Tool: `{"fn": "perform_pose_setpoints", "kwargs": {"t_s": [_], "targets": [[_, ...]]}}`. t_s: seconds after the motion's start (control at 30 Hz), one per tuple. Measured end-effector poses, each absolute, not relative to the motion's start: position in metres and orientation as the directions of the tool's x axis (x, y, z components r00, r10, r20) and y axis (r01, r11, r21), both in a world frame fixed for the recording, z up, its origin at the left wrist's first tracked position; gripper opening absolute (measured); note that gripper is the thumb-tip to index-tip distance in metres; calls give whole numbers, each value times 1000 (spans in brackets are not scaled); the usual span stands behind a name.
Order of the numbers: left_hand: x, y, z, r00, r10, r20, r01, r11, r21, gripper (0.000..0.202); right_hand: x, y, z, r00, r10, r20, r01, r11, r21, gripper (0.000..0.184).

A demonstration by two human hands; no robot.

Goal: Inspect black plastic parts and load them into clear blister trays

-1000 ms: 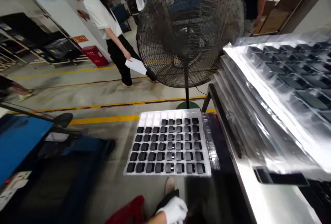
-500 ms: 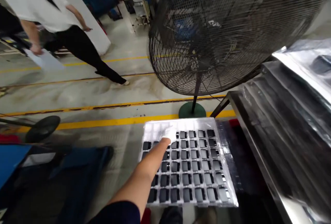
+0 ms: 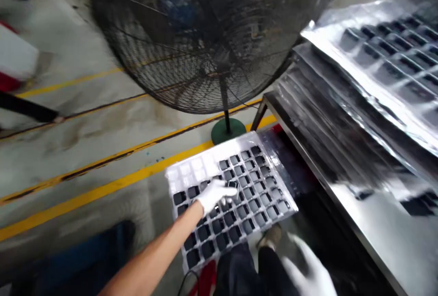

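Observation:
A clear plastic tray (image 3: 191,168) holds rows of small dark rectangular pieces, with vacant pockets along its far left side. Over the middle of it reaches my left hand (image 3: 217,193) in a white glove. Its fingers are closed on a small dark rectangular piece (image 3: 232,184) with a shiny edge, lifted slightly above the others. My right hand (image 3: 310,271), also gloved and blurred, is at the bottom right, off the tray's near corner. Thumb and fingers are apart there, and I see nothing between them.
A large black fan (image 3: 219,54) on a green base (image 3: 228,131) stands beyond the tray. To the right, a metal table (image 3: 372,232) bears a stack of trays (image 3: 328,118), with a filled tray (image 3: 356,81) on top. A person's leg (image 3: 27,108) shows at far left.
The view has swung right and down. My left hand has come back from the tray's far rows to its middle, now with a piece. My right hand has entered at bottom right.

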State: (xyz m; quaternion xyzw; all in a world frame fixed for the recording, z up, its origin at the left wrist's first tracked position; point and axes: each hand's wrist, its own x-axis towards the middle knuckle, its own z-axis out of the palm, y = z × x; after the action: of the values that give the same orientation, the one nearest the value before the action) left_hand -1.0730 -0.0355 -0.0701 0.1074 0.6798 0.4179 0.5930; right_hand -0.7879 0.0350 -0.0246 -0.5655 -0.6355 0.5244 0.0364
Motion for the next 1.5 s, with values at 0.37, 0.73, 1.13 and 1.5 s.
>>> {"fn": "perform_pose_setpoints", "kwargs": {"t_s": [0.37,0.73,1.13,1.5], "targets": [[-950,-63,101,-188,665,-723,-524,554,647,61,-811,5,58,-679,723,-124,265,83,-961,68],[-916,-62,138,-360,442,-822,-351,752,558,82,-776,-17,64,-611,767,-197,213,-80,-974,72],[-908,-55,130,-333,530,-780,-338,705,623,74,-771,-6,66,-561,815,-145,253,2,-968,64],[-908,-51,139,-302,440,-846,-336,781,527,70,-768,-6,76,-574,819,-6,244,164,-956,68]]}}
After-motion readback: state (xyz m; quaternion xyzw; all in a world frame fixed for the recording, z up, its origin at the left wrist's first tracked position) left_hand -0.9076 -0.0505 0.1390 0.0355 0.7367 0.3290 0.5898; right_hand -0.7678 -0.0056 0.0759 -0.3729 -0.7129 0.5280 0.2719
